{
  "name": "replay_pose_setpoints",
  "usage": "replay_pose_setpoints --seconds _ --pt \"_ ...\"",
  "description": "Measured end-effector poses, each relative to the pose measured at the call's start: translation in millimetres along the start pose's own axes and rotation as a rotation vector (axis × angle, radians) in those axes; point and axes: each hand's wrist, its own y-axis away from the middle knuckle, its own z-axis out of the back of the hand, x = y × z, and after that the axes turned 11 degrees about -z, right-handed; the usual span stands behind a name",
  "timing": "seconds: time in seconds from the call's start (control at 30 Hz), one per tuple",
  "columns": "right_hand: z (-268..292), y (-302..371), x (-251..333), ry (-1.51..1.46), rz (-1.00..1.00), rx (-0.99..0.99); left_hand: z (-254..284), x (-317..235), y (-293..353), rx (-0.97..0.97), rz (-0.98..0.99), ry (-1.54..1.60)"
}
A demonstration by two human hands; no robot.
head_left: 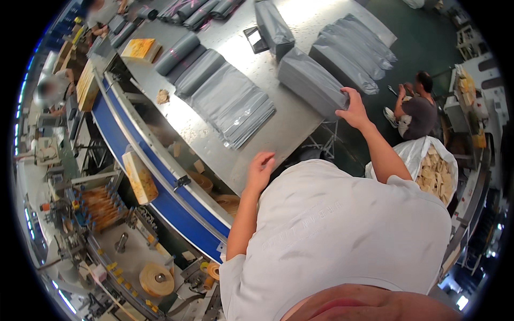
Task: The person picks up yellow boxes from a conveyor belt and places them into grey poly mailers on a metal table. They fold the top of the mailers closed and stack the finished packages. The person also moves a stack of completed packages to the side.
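Running along the left of the frame, a blue conveyor belt (160, 198) carries an upright yellow-orange carton (140, 177) at centre left, and a flat carton of the same colour (140, 49) lies at the upper left on the steel table (278, 125). Low in the left corner a roll of brown tape (156, 279) sits on the machine bed. Across the upper middle of the table, grey plastic mailer bags lie in fanned stacks (230, 104), with rolled grey bundles (176, 53) beyond them toward the top. The left hand (260, 170) rests near the table's near edge at centre frame, wrist bent, fingers loosely curled and together, holding nothing that can be seen. Right of centre, the right arm stretches up and away from the body, and the right hand (350, 109) clamps on the near corner of a thick grey block of bags (310, 85), thumb on the side facing the camera and fingers over the top. More grey stacks (353, 51) lie at the upper right. Beyond the table a seated person (415, 109) is on the floor, and a white sack of pale cardboard pieces (436, 171) stands at the right.
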Motion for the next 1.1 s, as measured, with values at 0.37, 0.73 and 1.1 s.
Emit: replay_pose_setpoints --seconds 0.37,0.73,1.1 --pt "-108 -18 83 0.383 -0.079 0.104 16 4 20 -0.055 0.073 -0.158" --pt "-164 -48 -18 0.744 0.200 -0.124 133 93 300 -0.977 0.657 -1.008" --pt "-154 -50 -20 0.826 0.233 0.121 39 48 593 -0.637 1.727 -0.487"
